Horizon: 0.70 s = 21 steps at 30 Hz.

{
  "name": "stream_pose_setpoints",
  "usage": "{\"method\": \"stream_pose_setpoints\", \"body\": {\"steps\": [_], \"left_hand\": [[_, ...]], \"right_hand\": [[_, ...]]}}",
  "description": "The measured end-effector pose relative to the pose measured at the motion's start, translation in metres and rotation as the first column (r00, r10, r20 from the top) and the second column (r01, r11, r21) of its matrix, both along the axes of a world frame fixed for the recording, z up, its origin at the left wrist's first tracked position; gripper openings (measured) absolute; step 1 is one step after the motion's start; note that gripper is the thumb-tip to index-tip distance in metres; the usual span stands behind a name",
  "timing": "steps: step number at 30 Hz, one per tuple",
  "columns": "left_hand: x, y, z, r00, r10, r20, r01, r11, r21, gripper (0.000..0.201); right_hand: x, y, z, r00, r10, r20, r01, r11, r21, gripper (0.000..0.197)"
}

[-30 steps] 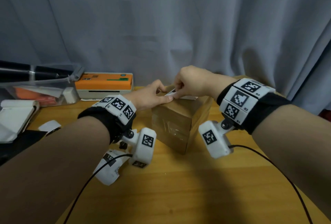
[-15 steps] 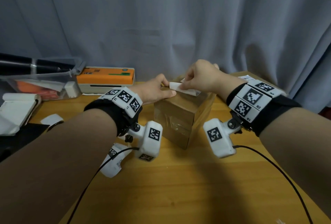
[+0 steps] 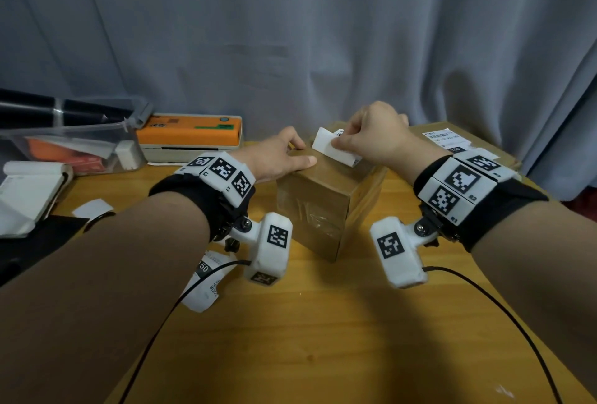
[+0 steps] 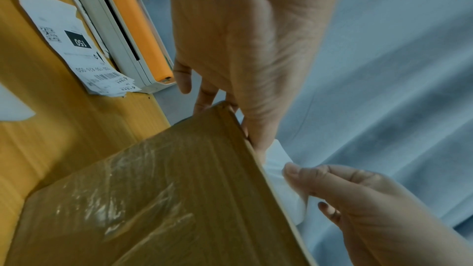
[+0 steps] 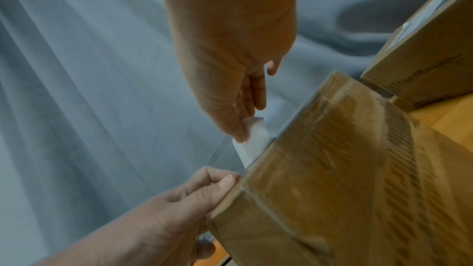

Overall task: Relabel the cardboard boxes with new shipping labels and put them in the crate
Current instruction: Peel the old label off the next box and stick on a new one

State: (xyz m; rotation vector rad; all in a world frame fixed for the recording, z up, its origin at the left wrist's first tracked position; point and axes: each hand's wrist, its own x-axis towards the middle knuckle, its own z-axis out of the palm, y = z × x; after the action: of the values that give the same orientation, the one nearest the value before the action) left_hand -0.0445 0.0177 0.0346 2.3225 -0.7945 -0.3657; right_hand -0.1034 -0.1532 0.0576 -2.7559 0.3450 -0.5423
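Note:
A small taped cardboard box (image 3: 319,206) stands on the wooden table (image 3: 323,339) in front of me. My left hand (image 3: 284,158) rests on its top left corner, thumb flat along the top and fingers curled over the far edge. My right hand (image 3: 371,139) pinches a white shipping label (image 3: 331,147) that is peeled up from the box top, its left end lifted and its right end still on the box. The left wrist view shows the label (image 4: 284,179) between thumb and finger; in the right wrist view the label (image 5: 253,143) curls off the box (image 5: 345,169).
An orange-topped label printer (image 3: 190,137) sits at the back left beside a clear plastic bin (image 3: 77,145). Loose labels (image 3: 206,284) lie under my left wrist. A second, larger labelled box (image 3: 458,142) stands behind my right wrist. A grey curtain hangs behind.
My right hand has risen and pulled right, peeling more of the label off the box top. The left hand stays on the box corner.

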Motion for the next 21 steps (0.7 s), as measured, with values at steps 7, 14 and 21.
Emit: {"method": "stream_pose_setpoints", "body": {"steps": [7,14,21], "left_hand": [[-0.001,-0.001,0.0,1.0,0.006,0.009,-0.006,1.0,0.022,0.044],[0.003,0.0,-0.004,0.999,0.001,0.037,-0.003,0.998,0.058,0.045],[0.0,-0.011,0.008,0.909,-0.056,0.412,-0.09,0.941,0.326,0.034]], "right_hand": [[-0.011,-0.007,-0.023,0.986,-0.022,0.165,-0.03,0.952,0.304,0.032],[-0.013,-0.019,-0.023,0.988,0.007,0.156,-0.05,0.961,0.273,0.03],[-0.012,-0.023,-0.015,0.997,0.047,0.064,-0.059,0.978,0.201,0.025]]}}
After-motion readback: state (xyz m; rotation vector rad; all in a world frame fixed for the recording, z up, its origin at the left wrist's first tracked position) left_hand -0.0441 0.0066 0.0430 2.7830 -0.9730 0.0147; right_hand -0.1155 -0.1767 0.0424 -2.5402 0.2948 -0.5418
